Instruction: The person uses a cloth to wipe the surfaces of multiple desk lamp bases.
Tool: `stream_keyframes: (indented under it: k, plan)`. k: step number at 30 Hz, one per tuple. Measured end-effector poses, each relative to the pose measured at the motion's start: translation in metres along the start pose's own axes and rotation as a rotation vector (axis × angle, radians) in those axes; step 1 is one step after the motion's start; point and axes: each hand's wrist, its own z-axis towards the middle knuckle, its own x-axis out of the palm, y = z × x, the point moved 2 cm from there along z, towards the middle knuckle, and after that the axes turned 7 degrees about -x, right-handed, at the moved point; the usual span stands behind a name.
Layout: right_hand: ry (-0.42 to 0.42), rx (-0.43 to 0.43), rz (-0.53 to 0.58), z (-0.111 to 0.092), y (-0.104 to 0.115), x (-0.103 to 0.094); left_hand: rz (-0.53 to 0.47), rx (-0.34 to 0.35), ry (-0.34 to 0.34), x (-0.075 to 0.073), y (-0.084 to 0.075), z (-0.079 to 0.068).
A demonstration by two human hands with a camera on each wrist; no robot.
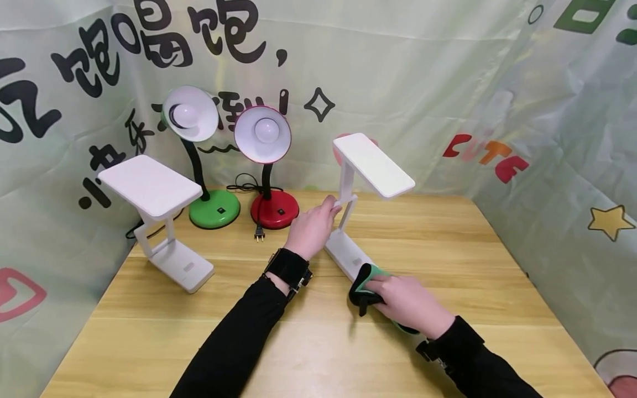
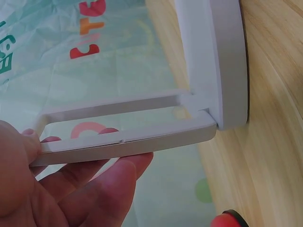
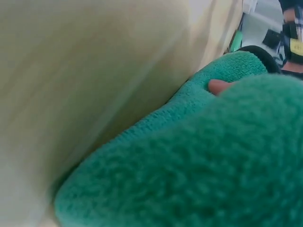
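A white folding desk lamp (image 1: 374, 166) stands right of the table's middle, its flat panel raised on a slim double-barred arm. My left hand (image 1: 311, 228) grips that arm (image 2: 128, 142) near its upper part; in the left wrist view the thumb and fingers lie around one bar. With my right hand (image 1: 410, 303) I hold a green and black cloth (image 1: 367, 288) against the near end of the lamp's base (image 1: 344, 251). Fuzzy green cloth (image 3: 189, 161) fills most of the right wrist view, with one fingertip showing. The cloth hides the base's near end.
A second white folding lamp (image 1: 189, 271) stands at the left. Behind are a green lamp (image 1: 214, 210) and a red lamp (image 1: 281, 210), with a plug (image 1: 259, 233) lying in front of the red one. A printed curtain (image 1: 408, 66) hangs behind the wooden table (image 1: 448, 243).
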Motion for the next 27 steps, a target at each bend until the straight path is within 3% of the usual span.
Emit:
stream_keyframes:
  k: [6,10,14,17,20,23,27]
  plan:
    - [-0.015,-0.001,0.096,0.001,-0.012,0.001,-0.02,-0.009,0.007,-0.001,0.001,0.001]
    - [0.025,0.081,0.134,-0.004,-0.034,-0.002,-0.015,-0.01,0.015,-0.002,0.0,0.0]
    - [0.044,0.179,0.102,-0.004,-0.056,-0.003,-0.001,-0.013,0.008,-0.003,0.0,0.0]
    - [-0.01,0.224,0.035,-0.001,-0.065,-0.005,-0.004,-0.014,-0.003,-0.002,0.002,0.0]
    - [-0.135,0.231,-0.029,0.006,-0.059,-0.008,-0.012,-0.007,-0.014,-0.001,0.002,0.0]
    - [-0.226,0.11,-0.011,0.019,-0.037,-0.009,-0.012,0.004,-0.024,-0.001,0.002,-0.001]
    - [-0.167,-0.134,-0.018,0.037,0.002,-0.001,-0.006,0.015,-0.031,-0.003,0.001,-0.001]
